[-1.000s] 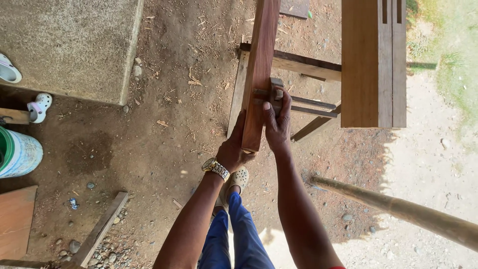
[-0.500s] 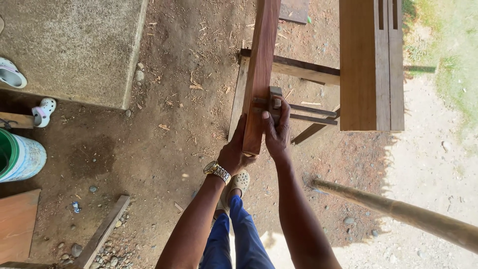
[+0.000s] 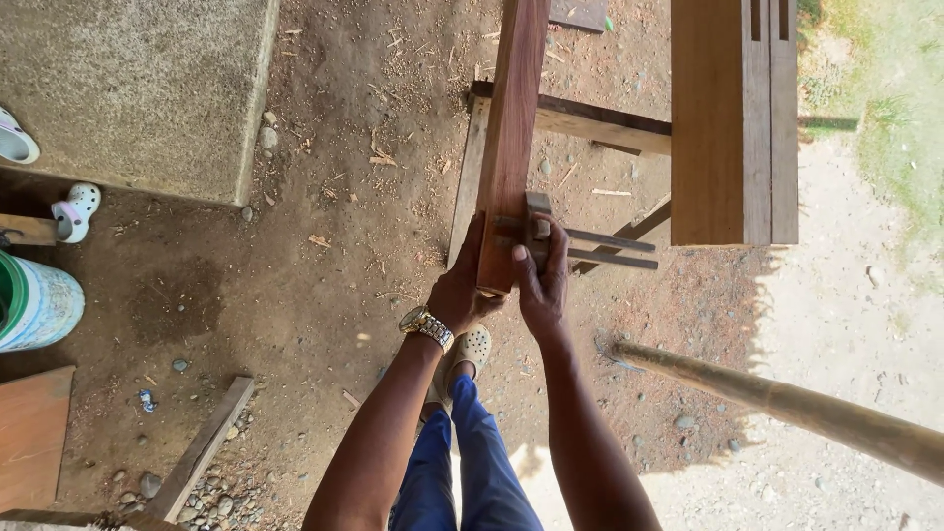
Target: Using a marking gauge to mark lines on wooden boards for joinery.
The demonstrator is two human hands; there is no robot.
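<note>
Head view, centre of the frame: both forearms reach straight up from the bottom edge. The left hand point(image 3: 460, 290), a wristwatch point(image 3: 427, 325) on its wrist, is wrapped around the near end of a long reddish plank point(image 3: 511, 138). The right hand point(image 3: 543, 280) is closed on a small wooden marking gauge point(image 3: 536, 221) pressed against the plank's right edge. Stacked boards point(image 3: 733, 118) lie at upper right.

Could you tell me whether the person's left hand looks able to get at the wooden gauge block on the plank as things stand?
Probably yes. The left hand grips the plank at its near end, just beside the gauge block, with nothing between; only the right hand already covers it.
</note>
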